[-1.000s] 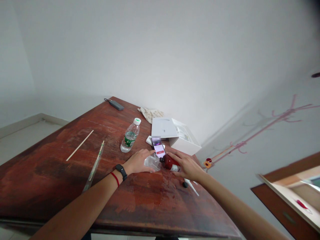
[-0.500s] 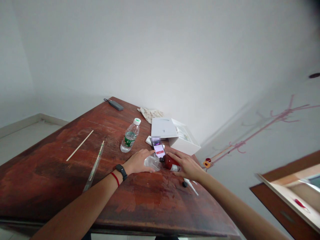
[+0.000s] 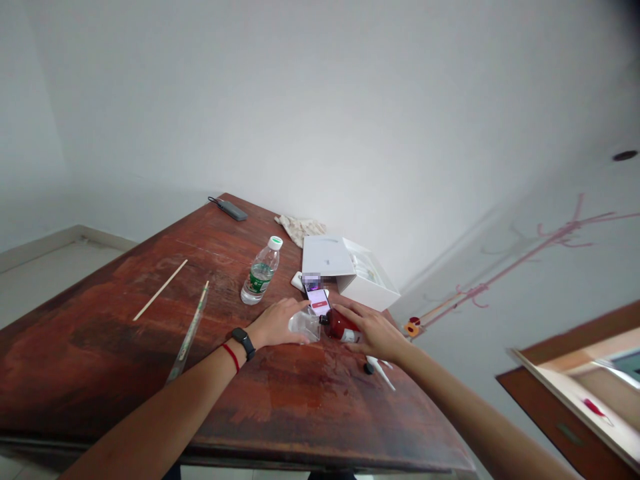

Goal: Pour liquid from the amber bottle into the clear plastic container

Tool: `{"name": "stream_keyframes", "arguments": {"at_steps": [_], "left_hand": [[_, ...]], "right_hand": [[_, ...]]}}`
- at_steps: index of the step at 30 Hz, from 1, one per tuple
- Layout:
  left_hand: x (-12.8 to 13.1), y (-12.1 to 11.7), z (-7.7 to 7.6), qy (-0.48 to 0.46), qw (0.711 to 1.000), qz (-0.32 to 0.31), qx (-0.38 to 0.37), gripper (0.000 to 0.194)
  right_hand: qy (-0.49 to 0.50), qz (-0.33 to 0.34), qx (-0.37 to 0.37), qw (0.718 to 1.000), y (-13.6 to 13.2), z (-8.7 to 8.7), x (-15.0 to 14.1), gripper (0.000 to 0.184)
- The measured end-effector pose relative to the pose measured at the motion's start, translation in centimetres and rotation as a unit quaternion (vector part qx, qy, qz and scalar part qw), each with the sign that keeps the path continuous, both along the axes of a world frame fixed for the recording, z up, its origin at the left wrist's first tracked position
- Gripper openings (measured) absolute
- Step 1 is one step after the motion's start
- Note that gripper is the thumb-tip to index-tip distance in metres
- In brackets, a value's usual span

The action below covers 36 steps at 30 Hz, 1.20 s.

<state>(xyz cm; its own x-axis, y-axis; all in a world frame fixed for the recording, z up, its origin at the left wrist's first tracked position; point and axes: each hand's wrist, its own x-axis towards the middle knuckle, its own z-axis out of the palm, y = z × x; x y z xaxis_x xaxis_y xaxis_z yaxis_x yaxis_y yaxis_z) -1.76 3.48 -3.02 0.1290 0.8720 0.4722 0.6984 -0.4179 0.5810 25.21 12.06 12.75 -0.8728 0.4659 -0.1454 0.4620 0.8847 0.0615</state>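
Observation:
My left hand lies flat on the reddish wooden table, its fingertips at a crumpled clear plastic bag. My right hand is spread just beyond a dark red glass bottle, which lies on its side with its fingers over the bottle's shoulder. A smartphone with a lit pink screen sits between my hands, behind the bag. Neither hand appears to grip anything.
Behind the phone stand a water bottle and an open white box. A cloth and a power bank lie farther back. A wooden stick, a long ruler, a black cap and a white strip also lie there.
The view has tilted slightly. My hands, the bag and the red bottle stay in nearly the same places.

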Motion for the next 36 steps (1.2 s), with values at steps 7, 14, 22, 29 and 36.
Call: {"name": "stream_keyframes", "arguments": {"at_steps": [7, 14, 22, 29, 36], "left_hand": [[0.02, 0.05, 0.06, 0.001, 1.0, 0.002, 0.002, 0.103], [0.01, 0.02, 0.08, 0.001, 1.0, 0.003, 0.006, 0.101], [-0.01, 0.09, 0.04, 0.004, 1.0, 0.002, 0.002, 0.102], [-0.02, 0.08, -0.02, 0.003, 1.0, 0.001, -0.002, 0.101], [-0.02, 0.06, 0.07, -0.001, 1.0, 0.001, -0.003, 0.1]], "right_hand": [[-0.003, -0.001, 0.003, 1.0, -0.12, -0.02, -0.11, 0.094], [-0.007, -0.002, 0.005, 1.0, -0.18, 0.16, -0.19, 0.094], [-0.01, -0.005, 0.006, 1.0, -0.23, 0.18, -0.22, 0.093], [-0.014, -0.013, 0.005, 1.0, -0.14, 0.2, -0.17, 0.097], [-0.021, -0.019, 0.007, 1.0, -0.34, 0.47, -0.32, 0.094]]}}
